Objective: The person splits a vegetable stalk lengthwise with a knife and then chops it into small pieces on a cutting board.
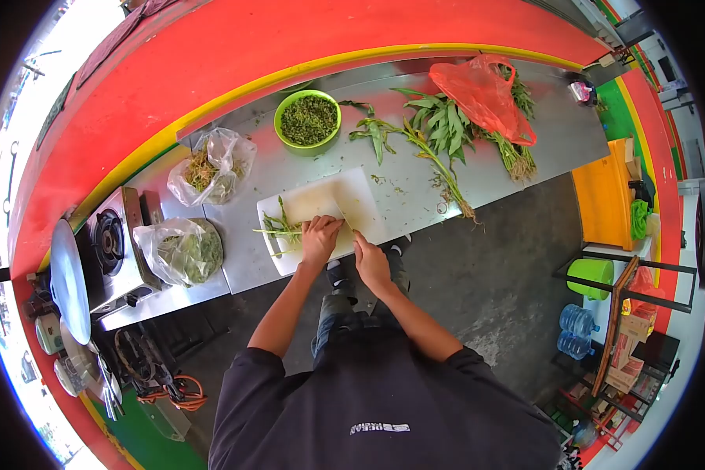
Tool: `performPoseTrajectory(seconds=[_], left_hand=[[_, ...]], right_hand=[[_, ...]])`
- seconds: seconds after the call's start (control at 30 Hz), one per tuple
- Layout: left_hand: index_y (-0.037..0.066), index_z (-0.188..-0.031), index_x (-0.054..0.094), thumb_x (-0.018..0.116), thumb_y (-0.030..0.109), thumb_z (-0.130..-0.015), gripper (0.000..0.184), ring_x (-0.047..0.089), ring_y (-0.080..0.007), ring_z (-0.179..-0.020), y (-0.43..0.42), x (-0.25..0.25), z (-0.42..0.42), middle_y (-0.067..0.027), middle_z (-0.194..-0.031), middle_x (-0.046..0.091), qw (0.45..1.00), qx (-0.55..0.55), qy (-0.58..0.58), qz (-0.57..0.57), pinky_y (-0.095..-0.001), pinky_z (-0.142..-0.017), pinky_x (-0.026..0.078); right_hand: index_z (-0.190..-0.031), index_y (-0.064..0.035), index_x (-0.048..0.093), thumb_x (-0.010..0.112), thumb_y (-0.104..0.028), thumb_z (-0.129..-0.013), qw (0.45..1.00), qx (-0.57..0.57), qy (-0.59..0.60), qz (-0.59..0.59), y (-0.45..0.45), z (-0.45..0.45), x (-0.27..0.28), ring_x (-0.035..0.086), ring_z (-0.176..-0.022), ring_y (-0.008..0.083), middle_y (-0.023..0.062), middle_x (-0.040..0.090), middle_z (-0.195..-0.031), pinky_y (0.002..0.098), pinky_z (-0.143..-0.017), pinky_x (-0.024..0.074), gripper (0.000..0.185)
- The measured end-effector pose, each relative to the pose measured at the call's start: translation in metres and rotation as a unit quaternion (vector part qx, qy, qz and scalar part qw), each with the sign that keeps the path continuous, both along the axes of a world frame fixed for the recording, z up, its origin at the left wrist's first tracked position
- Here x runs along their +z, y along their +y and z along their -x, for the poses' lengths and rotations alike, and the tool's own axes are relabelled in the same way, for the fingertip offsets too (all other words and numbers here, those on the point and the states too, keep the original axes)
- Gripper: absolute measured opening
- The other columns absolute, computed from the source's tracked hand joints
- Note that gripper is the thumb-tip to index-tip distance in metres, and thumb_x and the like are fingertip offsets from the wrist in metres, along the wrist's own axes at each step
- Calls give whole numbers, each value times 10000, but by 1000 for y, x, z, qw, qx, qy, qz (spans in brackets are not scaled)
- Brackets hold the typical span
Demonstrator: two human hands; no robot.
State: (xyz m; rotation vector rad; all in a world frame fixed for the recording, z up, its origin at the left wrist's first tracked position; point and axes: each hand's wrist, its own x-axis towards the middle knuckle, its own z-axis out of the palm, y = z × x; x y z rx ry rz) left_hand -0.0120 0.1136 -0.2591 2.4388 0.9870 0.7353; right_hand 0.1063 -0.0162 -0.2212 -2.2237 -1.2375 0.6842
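My left hand [319,237] presses down on a small bunch of green leafy stalks [280,225], its fingers curled over their right-hand ends. These stalks lie on a white cutting board [364,184] near the table's front edge, with their leaves pointing left. In my right hand [371,262] is a knife [344,213], closed around the handle, with the thin blade reaching over the board beside my left fingertips. Behind the board stands a green bowl [309,144] filled with finely chopped greens.
Right of the bowl lie uncut leafy stems [439,157] and a red plastic bag [482,92] over more bunches. Two clear plastic bags, one with root trimmings [204,174] and one with greens [200,251], sit left of the board. A gas stove [113,243] stands further left.
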Motion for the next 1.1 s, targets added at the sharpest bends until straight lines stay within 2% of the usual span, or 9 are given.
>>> performPoseTrajectory(seconds=[0.17,0.23,0.43,0.57,0.67,0.77,0.87,0.93,1.1], left_hand=[[173,-979,780,737,172,-869,119,635,-188,-912,1,0,-1,38,-920,680,1000,9,-1,11,-395,-823,425],[174,-984,782,737,174,-870,123,636,-189,-912,-3,1,0,37,-920,683,1000,7,-1,8,-395,-821,425],[168,-986,782,743,168,-867,125,638,-192,-915,-2,1,0,32,-910,687,1000,9,7,15,-398,-812,421],[167,-987,785,743,164,-869,125,641,-197,-897,-5,2,0,30,-911,688,1000,8,-1,9,-401,-805,417],[164,-978,784,744,165,-871,114,642,-197,-886,-7,1,0,32,-917,694,1000,13,27,10,-398,-801,417],[158,-971,782,746,166,-870,107,642,-195,-887,-4,-1,0,32,-922,699,1000,17,8,24,-397,-800,413],[150,-972,778,748,169,-869,109,641,-201,-896,-5,4,0,27,-935,706,1000,16,-4,23,-401,-798,413],[152,-974,777,748,170,-869,111,641,-200,-898,-9,6,3,26,-941,706,1000,13,15,22,-400,-799,414],[155,-983,777,746,165,-868,119,636,-202,-906,-9,0,3,23,-941,694,1000,9,18,12,-398,-807,412]], right_hand=[[-1332,-61,599,543,-219,-1037,999,-2,12,-40,-10,2,-2,681,-758,451,262,684,-812,538,-654,543,339],[-1325,-58,600,540,-221,-1038,999,8,-30,-10,-12,3,-5,683,-760,449,262,686,-815,538,-652,546,335],[-1335,-91,597,541,-229,-1041,1000,-7,0,19,0,3,5,683,-724,439,236,683,-773,533,-628,549,330],[-1337,-98,596,527,-241,-1045,999,-5,-8,-30,-13,7,-4,681,-726,447,239,683,-770,544,-631,546,332],[-1345,-96,587,526,-242,-1046,999,2,-33,19,1,6,-4,681,-728,449,242,690,-784,547,-636,547,338],[-1360,-103,572,531,-236,-1044,999,-5,-26,-26,6,7,-2,678,-707,447,225,685,-762,546,-635,548,345],[-1368,-104,558,533,-237,-1041,1000,-3,10,20,-4,6,4,678,-706,449,222,688,-772,545,-642,552,355],[-1377,-151,550,486,-301,-1058,999,11,-48,17,-10,8,-7,688,-721,448,207,685,-776,545,-645,565,359],[-1389,-152,534,486,-304,-1061,999,5,-33,-16,4,9,-16,683,-692,441,199,677,-756,533,-610,563,365]])
